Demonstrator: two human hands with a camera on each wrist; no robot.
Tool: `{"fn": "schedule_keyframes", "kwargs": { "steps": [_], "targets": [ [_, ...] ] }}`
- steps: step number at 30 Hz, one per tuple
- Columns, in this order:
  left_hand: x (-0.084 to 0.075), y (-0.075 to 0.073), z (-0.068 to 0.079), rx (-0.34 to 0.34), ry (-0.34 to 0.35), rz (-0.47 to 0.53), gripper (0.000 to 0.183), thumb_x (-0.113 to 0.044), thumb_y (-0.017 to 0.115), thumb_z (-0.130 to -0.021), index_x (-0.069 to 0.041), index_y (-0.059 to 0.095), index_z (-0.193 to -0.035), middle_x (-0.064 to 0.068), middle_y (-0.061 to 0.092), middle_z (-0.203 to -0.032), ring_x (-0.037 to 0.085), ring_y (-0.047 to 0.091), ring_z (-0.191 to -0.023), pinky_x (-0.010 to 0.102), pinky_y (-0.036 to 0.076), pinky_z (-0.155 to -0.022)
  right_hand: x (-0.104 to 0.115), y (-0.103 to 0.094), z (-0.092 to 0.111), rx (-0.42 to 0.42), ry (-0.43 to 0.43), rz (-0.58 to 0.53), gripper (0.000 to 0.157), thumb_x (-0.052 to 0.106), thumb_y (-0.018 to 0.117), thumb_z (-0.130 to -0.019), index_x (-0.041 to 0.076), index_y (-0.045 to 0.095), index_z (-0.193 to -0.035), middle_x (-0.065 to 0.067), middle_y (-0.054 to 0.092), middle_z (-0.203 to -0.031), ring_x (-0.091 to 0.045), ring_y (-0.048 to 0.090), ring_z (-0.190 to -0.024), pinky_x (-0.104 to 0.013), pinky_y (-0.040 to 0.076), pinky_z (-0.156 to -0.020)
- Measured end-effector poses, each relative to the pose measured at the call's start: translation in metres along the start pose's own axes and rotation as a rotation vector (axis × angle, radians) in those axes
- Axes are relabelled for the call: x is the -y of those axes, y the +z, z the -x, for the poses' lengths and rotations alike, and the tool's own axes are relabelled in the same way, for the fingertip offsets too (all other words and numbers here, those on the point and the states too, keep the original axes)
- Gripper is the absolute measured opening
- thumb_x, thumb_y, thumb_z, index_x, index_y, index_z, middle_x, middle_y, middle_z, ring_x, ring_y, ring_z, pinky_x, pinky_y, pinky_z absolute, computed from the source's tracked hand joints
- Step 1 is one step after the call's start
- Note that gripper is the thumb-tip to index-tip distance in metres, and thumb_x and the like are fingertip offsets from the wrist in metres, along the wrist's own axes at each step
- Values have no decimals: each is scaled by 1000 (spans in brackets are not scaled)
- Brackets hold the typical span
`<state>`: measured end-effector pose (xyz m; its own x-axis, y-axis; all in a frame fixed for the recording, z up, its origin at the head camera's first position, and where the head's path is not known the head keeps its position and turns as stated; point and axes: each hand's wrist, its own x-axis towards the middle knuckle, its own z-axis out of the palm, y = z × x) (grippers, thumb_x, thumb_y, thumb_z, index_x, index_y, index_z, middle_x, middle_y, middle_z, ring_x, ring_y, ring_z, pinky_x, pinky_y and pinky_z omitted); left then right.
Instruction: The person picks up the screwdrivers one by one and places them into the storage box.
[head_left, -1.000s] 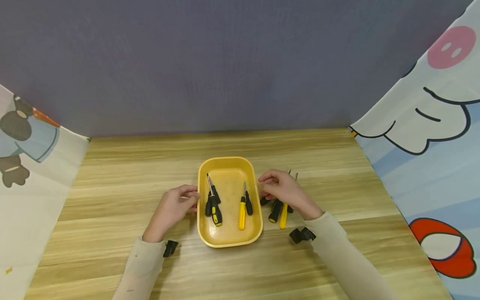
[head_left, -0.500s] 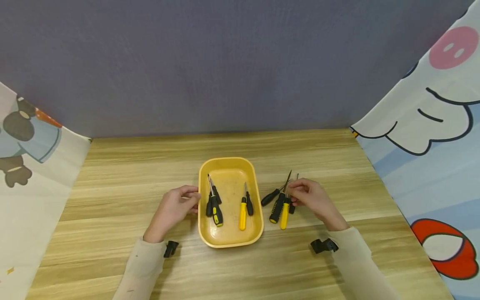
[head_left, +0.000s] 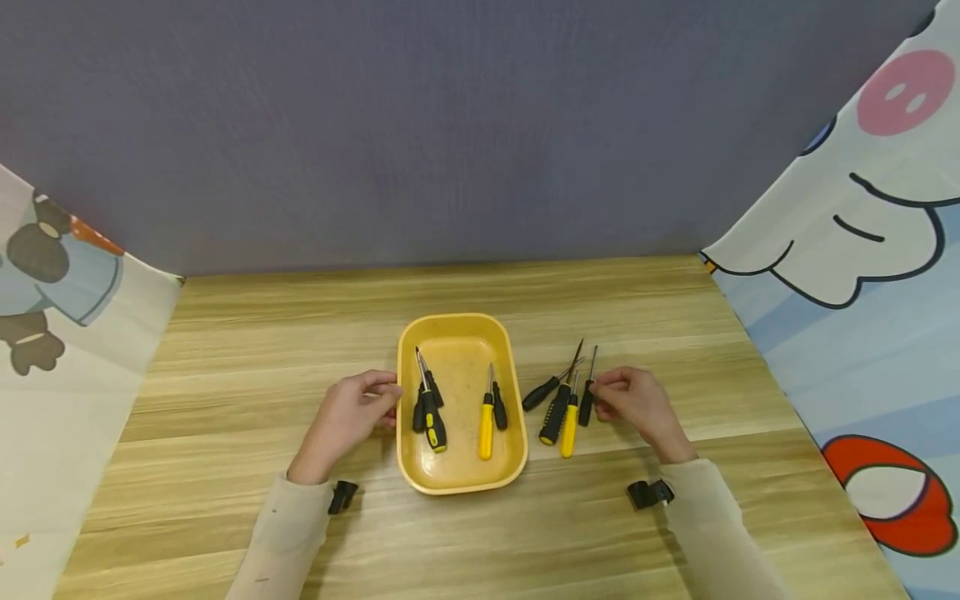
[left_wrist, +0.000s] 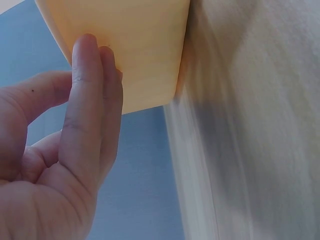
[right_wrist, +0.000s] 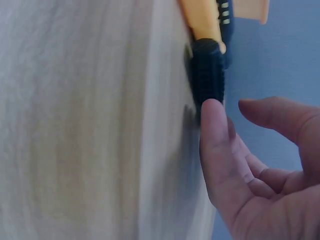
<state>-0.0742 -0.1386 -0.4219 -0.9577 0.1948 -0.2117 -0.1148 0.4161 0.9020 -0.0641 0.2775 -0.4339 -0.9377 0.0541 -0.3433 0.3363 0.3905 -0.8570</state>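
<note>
My left hand (head_left: 358, 418) is at the left side of a yellow plastic tray (head_left: 407, 467); in the left wrist view its straight fingers (left_wrist: 86, 95) rest against the tray's outer wall, thumb near the rim. My right hand (head_left: 639, 406) is beside a small black-handled screwdriver (head_left: 587, 403) lying on the table. In the right wrist view, the index fingertip meets the end of that black handle (right_wrist: 207, 70), while the thumb stands apart from it. Left of it lie a yellow-handled screwdriver (head_left: 569, 429), a black one with yellow dots (head_left: 553, 417) and another black one (head_left: 542, 394).
Inside the tray are a black-and-yellow screwdriver (head_left: 433, 423) over smaller black ones on the left, and a yellow screwdriver (head_left: 486, 433) beside a black one (head_left: 499, 408) on the right. A grey wall (head_left: 450, 133) rises behind the wooden table (head_left: 300, 321).
My right hand has moved rightward from the tray's right edge, across the loose screwdrivers, to the outer side of the rightmost one. The left hand and the tray have stayed in place.
</note>
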Motion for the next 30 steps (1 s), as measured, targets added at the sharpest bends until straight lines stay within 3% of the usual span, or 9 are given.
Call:
{"fn": "schedule_keyframes", "kwargs": {
  "steps": [13, 30],
  "targets": [
    [1, 0, 0, 0, -8, 15, 33, -10, 65, -97, 6, 62, -126, 16, 68, -104, 21, 71, -74, 35, 65, -67, -6, 5, -12, -39, 39, 168, 35, 23, 74, -93, -8, 64, -107, -9, 72, -79, -20, 69, -62, -29, 63, -57],
    [1, 1, -1, -8, -12, 16, 32, -8, 65, -96, 6, 63, -125, 16, 68, -104, 21, 71, -75, 36, 65, -68, -5, 7, -15, -36, 94, 118, 32, 15, 70, -93, -9, 62, -113, -13, 70, -90, -19, 68, -66, -33, 64, -61]
  ]
}}
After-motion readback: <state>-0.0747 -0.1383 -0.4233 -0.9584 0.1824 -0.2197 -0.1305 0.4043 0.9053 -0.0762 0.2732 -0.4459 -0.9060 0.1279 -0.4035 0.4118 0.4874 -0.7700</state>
